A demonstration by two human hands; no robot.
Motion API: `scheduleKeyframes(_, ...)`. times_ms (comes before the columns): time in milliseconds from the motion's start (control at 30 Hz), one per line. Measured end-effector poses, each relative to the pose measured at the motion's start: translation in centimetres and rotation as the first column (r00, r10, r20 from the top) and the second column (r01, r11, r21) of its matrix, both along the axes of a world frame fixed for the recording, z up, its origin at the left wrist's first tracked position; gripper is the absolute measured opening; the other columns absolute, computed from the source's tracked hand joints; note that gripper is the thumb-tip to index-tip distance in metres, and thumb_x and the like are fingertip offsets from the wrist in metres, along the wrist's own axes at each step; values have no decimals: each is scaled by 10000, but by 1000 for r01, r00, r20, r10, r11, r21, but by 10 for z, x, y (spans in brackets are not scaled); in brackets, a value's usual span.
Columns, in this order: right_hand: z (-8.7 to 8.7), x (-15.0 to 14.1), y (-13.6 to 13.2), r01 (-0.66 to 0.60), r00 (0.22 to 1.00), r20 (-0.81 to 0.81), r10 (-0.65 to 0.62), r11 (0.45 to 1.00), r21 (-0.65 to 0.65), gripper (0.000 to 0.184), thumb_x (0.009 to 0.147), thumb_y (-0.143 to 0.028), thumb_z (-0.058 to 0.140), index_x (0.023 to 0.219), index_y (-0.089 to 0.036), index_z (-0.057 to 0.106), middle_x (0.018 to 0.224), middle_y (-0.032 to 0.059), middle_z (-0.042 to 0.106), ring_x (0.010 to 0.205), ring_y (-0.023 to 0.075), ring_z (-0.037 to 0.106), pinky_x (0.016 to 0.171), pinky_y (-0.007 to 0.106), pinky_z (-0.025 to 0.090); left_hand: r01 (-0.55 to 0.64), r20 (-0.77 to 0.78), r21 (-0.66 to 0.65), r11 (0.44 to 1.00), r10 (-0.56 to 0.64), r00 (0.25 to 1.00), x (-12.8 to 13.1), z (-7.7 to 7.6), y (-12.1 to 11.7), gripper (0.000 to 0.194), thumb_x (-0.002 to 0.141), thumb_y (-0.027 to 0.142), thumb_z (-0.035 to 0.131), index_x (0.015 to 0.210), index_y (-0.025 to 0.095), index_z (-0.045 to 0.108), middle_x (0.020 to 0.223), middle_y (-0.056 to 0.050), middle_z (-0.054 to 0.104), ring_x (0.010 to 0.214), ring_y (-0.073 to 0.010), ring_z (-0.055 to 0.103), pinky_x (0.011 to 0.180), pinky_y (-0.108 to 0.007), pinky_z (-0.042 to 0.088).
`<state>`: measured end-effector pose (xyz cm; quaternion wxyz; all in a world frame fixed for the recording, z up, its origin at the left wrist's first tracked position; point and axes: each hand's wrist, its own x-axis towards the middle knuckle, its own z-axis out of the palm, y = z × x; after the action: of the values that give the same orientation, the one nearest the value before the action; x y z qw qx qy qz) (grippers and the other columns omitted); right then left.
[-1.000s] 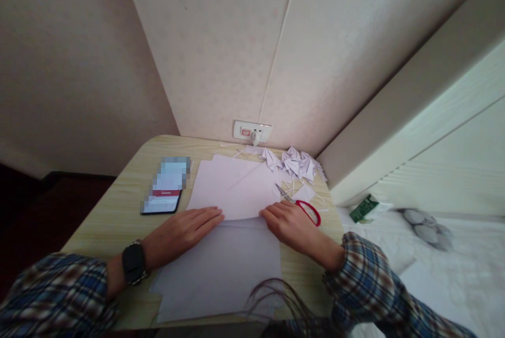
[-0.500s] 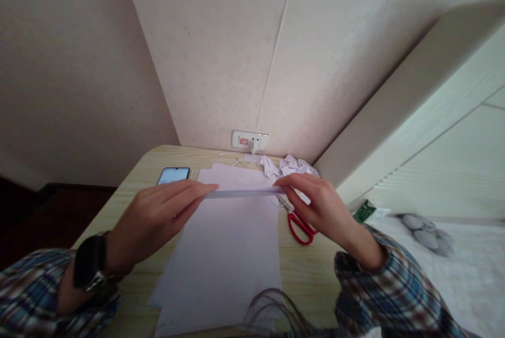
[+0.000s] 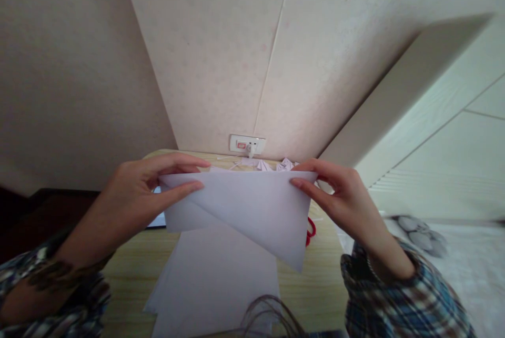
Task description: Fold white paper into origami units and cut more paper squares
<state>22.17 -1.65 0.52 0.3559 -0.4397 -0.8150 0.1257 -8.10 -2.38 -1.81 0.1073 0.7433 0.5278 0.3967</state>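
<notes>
A white sheet of paper (image 3: 244,206) is held up above the table, its top edge level and its lower edge slanting down to a point at the right. A crease runs across its left part. My left hand (image 3: 158,182) pinches the upper left corner between thumb and fingers. At the upper right, my right hand (image 3: 331,185) pinches the sheet the same way. Below lies a stack of white paper (image 3: 221,285) on the table. Red-handled scissors (image 3: 311,230) show partly behind the sheet's right edge.
Folded paper pieces (image 3: 286,164) sit at the back of the wooden table (image 3: 315,285), near a wall socket (image 3: 247,145) with a plug in it. A phone (image 3: 158,220) is mostly hidden behind my left hand and the paper. White bedding (image 3: 465,259) lies to the right.
Both hands have lifted the paper off the stack toward me and tilted it upright. The hands have moved farther apart, to its upper corners. The scissors and phone are now largely covered.
</notes>
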Motion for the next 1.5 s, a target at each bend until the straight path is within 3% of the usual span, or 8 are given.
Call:
scheduleKeyframes(267,-7,-1,0,8,988,-145,-44,971,-239,74,825,-270,714,805,-209,750,714,-17,741,638,149,630,565,239,445,-12,77,-148,989,24,997,1,4,-4,207,726,478,715,702,285,786,701,36,786,633,-180,665,626,-251,501)
scheduleKeyframes(567,-11,-6,0,-31,976,-214,-37,951,-307,127,799,-302,735,710,-211,736,665,-24,719,625,141,619,562,238,455,-65,125,-228,971,95,988,-4,-1,-8,242,719,484,720,817,275,794,874,8,814,800,-234,701,682,-299,497)
scheduleKeyframes(700,-17,-9,0,12,962,-261,-82,966,-259,108,816,-286,718,734,-215,721,684,-24,711,638,142,608,569,242,453,-239,260,-35,970,239,936,-3,-6,-8,423,746,357,747,1143,223,688,1211,-50,700,1043,-249,648,892,-377,526)
scheduleKeyframes(833,-24,-17,-1,44,949,-298,-106,977,-209,158,851,-283,687,708,-220,662,670,-28,688,637,145,611,577,248,449,-394,563,144,908,253,787,3,-10,-4,493,576,124,821,1021,210,625,1063,-9,618,966,-182,595,840,-296,503)
scheduleKeyframes(967,-33,-32,-3,72,931,-345,-120,986,-147,187,882,-258,653,705,-219,605,649,-24,670,624,147,621,569,251,446,-235,674,-25,972,190,714,19,-13,0,379,606,183,782,901,232,549,885,25,587,838,-156,600,749,-281,530)
scheduleKeyframes(1067,-40,-45,-8,55,921,-379,-88,994,-97,144,900,-211,618,759,-223,591,717,-3,711,662,158,664,606,261,496,-53,663,-170,984,154,733,35,-18,-1,349,718,292,759,1002,212,573,1036,-55,656,977,-212,662,861,-382,574)
scheduleKeyframes(1300,-57,-72,-26,-167,907,-387,168,985,38,144,899,-129,604,992,-223,548,1388,128,611,1153,180,667,982,316,533,311,668,-263,913,-61,741,68,-29,-11,603,821,476,672,1360,251,522,1469,-115,587,1334,-318,567,1000,-444,568)
scheduleKeyframes(1500,-49,-66,-31,-370,926,-95,366,929,-28,541,869,-262,723,1329,-133,470,1581,212,358,1468,236,376,1199,365,356,322,524,-256,911,-149,839,55,-22,-11,578,903,473,593,1430,245,529,1512,-40,565,1422,-284,471,1184,-389,379)
